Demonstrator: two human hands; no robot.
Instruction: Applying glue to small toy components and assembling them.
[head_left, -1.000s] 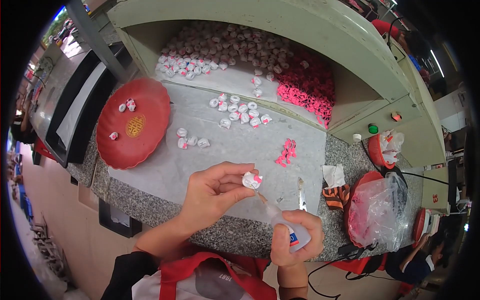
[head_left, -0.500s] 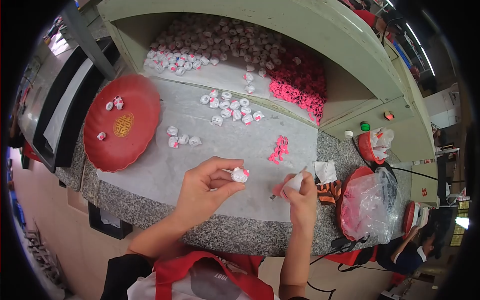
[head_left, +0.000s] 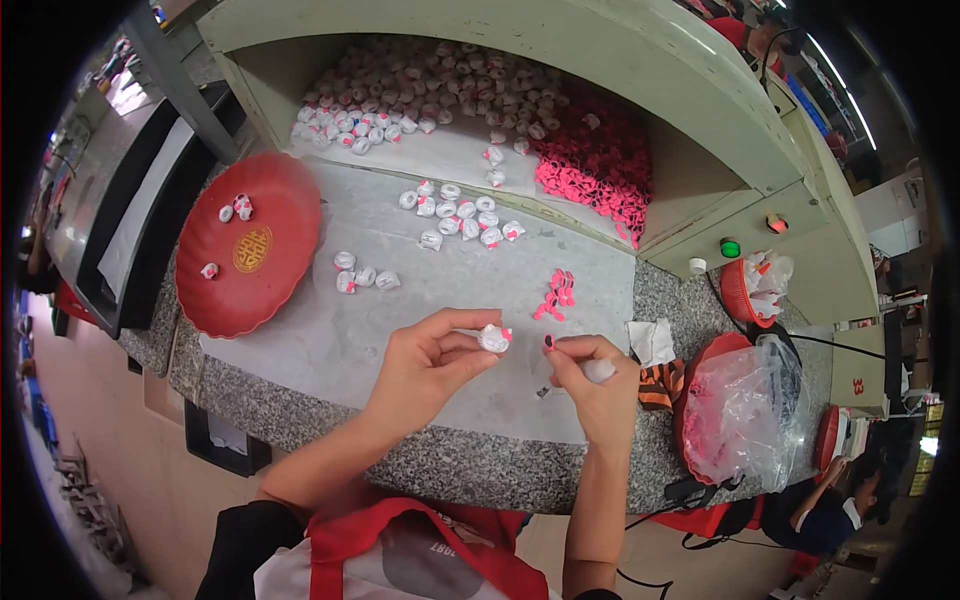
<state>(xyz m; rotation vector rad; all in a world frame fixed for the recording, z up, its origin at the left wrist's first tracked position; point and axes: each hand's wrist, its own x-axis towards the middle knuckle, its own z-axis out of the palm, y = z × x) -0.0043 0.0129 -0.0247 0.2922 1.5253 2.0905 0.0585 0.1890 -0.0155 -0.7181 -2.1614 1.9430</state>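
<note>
My left hand [head_left: 425, 360] pinches a small white rounded piece with pink patches [head_left: 494, 338] between thumb and fingertips, above the paper sheet. Just to its right, my right hand [head_left: 598, 385] is closed, its thumb and forefinger holding a tiny pink and black part [head_left: 549, 343]. A small white bottle [head_left: 599, 370] is tucked in the same hand, mostly hidden by the fingers. Beyond this hand lies a little heap of pink and black parts [head_left: 556, 296]. Groups of similar white pieces [head_left: 465, 210] rest on the sheet farther off.
A red scalloped tray [head_left: 225, 300] with a few pieces stands at left. The shelf [head_left: 420, 160] ahead holds many white pieces and a pink pile [head_left: 595, 180]. At right are a small red basket [head_left: 737, 295], a striped cloth [head_left: 660, 385] and a plastic bag [head_left: 745, 400] on a red tray.
My right hand has turned the bottle back into its palm and now pinches a pink and black part. The left hand has shifted slightly right with the white piece.
</note>
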